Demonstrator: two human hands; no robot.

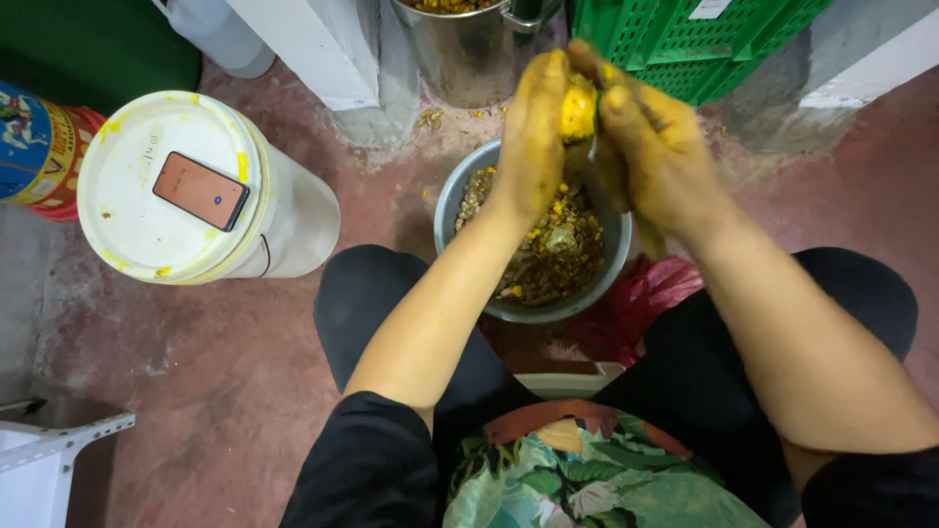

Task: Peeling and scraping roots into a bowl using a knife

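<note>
Both my hands are raised over a grey bowl [452,200] full of brown and yellow scraps on the floor between my knees. My left hand [533,137] and my right hand [655,147], both stained yellow, press together around a small yellow piece of fruit [578,110]. A thin dark blade-like thing shows between the palms, too hidden to tell which hand holds it.
A white lidded bucket [137,166] with a phone [201,191] on its lid stands at left. A metal pot [469,54] and a green crate [694,44] stand behind the bowl. A red plastic bag [646,293] lies by my right knee. A colourful tin [39,147] is far left.
</note>
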